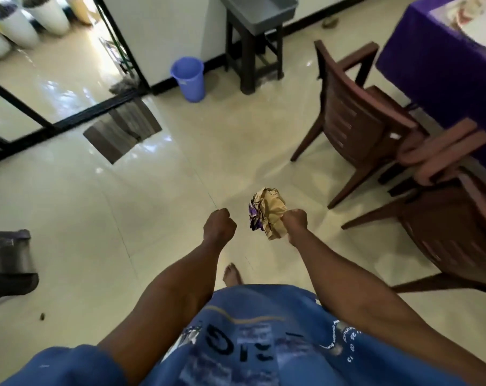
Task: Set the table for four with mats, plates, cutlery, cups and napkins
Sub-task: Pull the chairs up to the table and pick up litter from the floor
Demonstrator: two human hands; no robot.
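While I carried the crumpled paper [267,211] gripped in my right hand [294,220], probably toward the blue bin [188,79] at eleven o'clock, my left hand [219,222] was clenched on nothing.

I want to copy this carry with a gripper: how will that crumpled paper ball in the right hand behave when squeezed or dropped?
The paper ball looks light: the right hand holds it by one edge. Its deep creases suggest it would crush rather than resist. Its lumpy shape would probably stop it rolling far on the floor.
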